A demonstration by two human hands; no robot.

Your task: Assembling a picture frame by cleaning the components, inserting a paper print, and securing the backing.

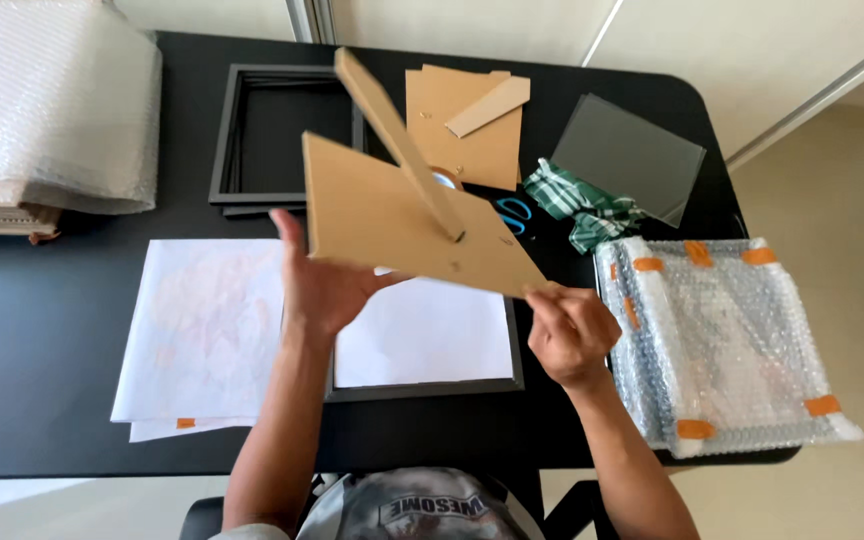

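Observation:
A brown frame backing board (382, 215) with its easel stand (397, 140) swung out is held tilted above the black table (42, 320). My left hand (317, 285) supports it from underneath with the fingers spread against its lower side. My right hand (570, 330) pinches its near right corner. Directly below lies a black picture frame (422, 388) face down with a white sheet (422, 335) in it.
White paper sheets (202, 335) lie at left, a bubble-wrap roll (47, 100) at far left. Empty black frames (267, 130), more brown boards (467, 125), blue scissors (515, 212), a green checked cloth (582, 205) and a grey panel (627, 155) sit behind. A bubble-wrapped package (722, 340) lies right.

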